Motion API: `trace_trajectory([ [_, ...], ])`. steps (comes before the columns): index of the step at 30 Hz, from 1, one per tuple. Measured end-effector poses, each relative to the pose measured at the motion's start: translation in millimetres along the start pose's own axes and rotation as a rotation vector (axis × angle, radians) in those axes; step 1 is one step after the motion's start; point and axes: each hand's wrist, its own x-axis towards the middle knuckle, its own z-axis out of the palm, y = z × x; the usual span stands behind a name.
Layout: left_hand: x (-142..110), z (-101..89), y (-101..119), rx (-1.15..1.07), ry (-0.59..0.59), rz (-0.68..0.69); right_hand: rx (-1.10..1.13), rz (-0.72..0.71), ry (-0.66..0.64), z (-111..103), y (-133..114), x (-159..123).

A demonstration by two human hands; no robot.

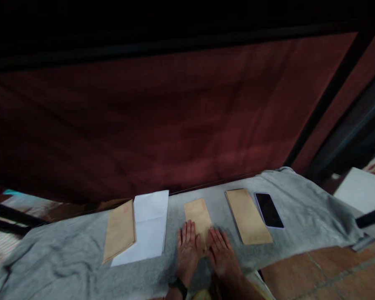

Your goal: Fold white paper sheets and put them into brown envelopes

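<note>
A brown paper envelope [198, 211] lies flat in front of me on a grey cloth. My left hand [187, 248] rests palm down on its left side, fingers stretched out and pointing away from me. On the envelope's right edge lies my right hand [221, 250], its fingers also extended and flat. Both hands cover the near part of the envelope. To the right is a stack of brown envelopes [248, 216]. Left of my hands are white paper sheets [150, 225], partly overlapped by more brown envelopes [120, 231].
A phone [269, 210] with a dark screen lies beside the right-hand envelopes. The grey cloth [71, 250] covers the long narrow surface and is rumpled at both ends. Behind it hangs a dark red fabric panel [187, 125]. Tiled floor [315, 271] shows at lower right.
</note>
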Motion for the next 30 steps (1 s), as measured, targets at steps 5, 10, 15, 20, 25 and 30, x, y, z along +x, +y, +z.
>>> trace_trajectory([
  [5, 28, 5.7, 20, -0.090, -0.005, 0.061, 0.006, -0.011, 0.052, -10, -15, -7],
  [10, 63, 17.7, 32, -0.154, -0.094, 0.075, -0.001, -0.005, 0.043, -18, -19, -4],
  [15, 72, 26.9, 27, -0.140, -0.116, 0.077, -0.003, -0.005, 0.044, -24, -19, 0],
  [20, 70, 25.6, 28, -0.130, -0.106, 0.087, 0.004, 0.007, 0.022, -24, -21, -3],
  [25, 73, 18.6, 32, -0.152, -0.138, 0.077, 0.015, -0.007, -0.008, -24, -19, -5],
  [30, 60, 11.8, 23, -0.154, -0.161, 0.086, -0.015, -0.064, -0.081, -26, -13, -8],
])
